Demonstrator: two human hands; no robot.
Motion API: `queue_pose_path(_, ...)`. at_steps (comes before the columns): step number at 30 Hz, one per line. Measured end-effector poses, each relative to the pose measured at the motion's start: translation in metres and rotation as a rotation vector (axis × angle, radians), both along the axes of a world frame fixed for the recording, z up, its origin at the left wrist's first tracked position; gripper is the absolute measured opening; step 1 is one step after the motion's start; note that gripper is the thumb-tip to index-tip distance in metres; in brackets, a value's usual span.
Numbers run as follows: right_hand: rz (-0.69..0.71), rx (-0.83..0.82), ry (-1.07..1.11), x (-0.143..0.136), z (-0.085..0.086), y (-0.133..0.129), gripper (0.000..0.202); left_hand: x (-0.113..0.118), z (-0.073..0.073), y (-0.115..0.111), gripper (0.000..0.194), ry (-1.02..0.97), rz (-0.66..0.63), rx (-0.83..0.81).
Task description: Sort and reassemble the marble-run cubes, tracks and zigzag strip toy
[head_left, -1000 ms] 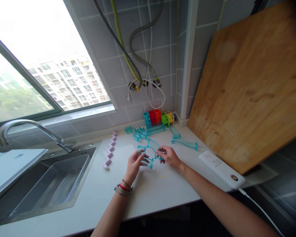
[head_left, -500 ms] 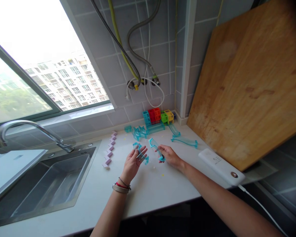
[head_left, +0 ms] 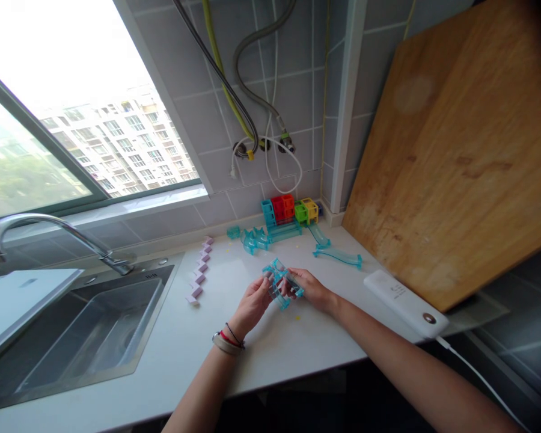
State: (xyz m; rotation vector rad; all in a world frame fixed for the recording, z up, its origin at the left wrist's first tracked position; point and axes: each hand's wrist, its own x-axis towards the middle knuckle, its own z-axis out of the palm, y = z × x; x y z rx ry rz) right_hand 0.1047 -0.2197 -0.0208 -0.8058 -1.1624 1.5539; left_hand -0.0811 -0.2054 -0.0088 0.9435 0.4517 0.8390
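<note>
My left hand (head_left: pixel 255 300) is closed on a translucent blue track piece (head_left: pixel 283 302). Just to its right, my right hand (head_left: pixel 307 287) grips another translucent blue piece (head_left: pixel 295 284). The two pieces overlap or touch between my hands, above the white counter; their exact contact is too small to tell. Beyond them lie curved blue pieces (head_left: pixel 255 239) and a straight blue piece (head_left: pixel 285 231). Further right are a short blue chute (head_left: pixel 319 236) and a long blue chute (head_left: pixel 339 257). Red blocks (head_left: pixel 283 208), a green block (head_left: pixel 302 212) and a yellow block (head_left: pixel 311 209) stand by the wall.
A zigzag row of pale purple pieces (head_left: pixel 199 279) lies left of my hands, beside the sink (head_left: pixel 94 337) and faucet (head_left: pixel 58 225). At right are a white power strip (head_left: pixel 403 304) with a cable and a leaning wooden board (head_left: pixel 455 150). Hoses hang on the wall.
My left hand has moved right, bringing its blue piece against or across the one in my right hand. My right hand has stayed nearly in place.
</note>
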Motion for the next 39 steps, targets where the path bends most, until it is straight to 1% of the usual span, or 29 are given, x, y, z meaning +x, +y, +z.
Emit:
queue_pose_path(3,0.031,-0.029,-0.056,0.0,0.001,-0.002,0.052,0.001,0.004,-0.003,0.043,0.027,-0.025,0.01)
queue_pose_path(6,0.063,-0.018,-0.122,-0.001,0.001,-0.003,0.053,0.001,0.006,-0.004,0.047,0.076,0.009,-0.021)
queue_pose_path(9,0.07,0.002,-0.159,-0.003,-0.002,-0.003,0.058,0.001,0.005,-0.004,0.046,0.089,0.034,-0.039)
queue_pose_path(14,0.097,0.023,-0.215,-0.003,-0.008,-0.002,0.065,0.0,0.004,-0.003,0.042,0.084,0.03,-0.055)
queue_pose_path(16,0.116,0.038,-0.238,-0.002,-0.01,-0.002,0.063,0.001,0.003,-0.003,0.043,0.101,0.049,-0.076)
queue_pose_path(19,0.127,0.075,-0.302,-0.001,-0.01,-0.002,0.059,0.002,0.001,-0.002,0.048,0.173,0.115,-0.098)
queue_pose_path(23,0.101,0.088,-0.338,0.0,-0.007,-0.003,0.054,0.003,-0.002,0.003,0.056,0.294,0.228,-0.096)
queue_pose_path(25,0.054,0.046,-0.322,0.0,-0.006,-0.002,0.053,0.001,-0.002,0.006,0.055,0.315,0.271,-0.109)
queue_pose_path(27,-0.009,-0.012,-0.29,0.001,-0.005,-0.001,0.053,-0.001,-0.001,0.007,0.054,0.315,0.28,-0.115)
queue_pose_path(30,-0.081,-0.041,-0.259,0.002,-0.006,0.001,0.053,-0.004,0.001,0.007,0.049,0.335,0.25,-0.076)
queue_pose_path(33,-0.06,-0.007,-0.272,0.002,-0.007,0.002,0.054,-0.003,0.0,0.006,0.039,0.393,0.23,0.004)
queue_pose_path(35,-0.035,0.002,-0.266,0.002,-0.009,0.002,0.057,-0.003,-0.001,0.006,0.039,0.406,0.246,0.04)
queue_pose_path(37,-0.041,0.0,-0.245,0.002,-0.011,0.003,0.061,-0.005,-0.001,0.009,0.043,0.409,0.302,0.066)
queue_pose_path(39,-0.071,0.006,-0.245,0.002,-0.013,0.005,0.062,-0.012,-0.001,0.014,0.044,0.445,0.416,0.139)
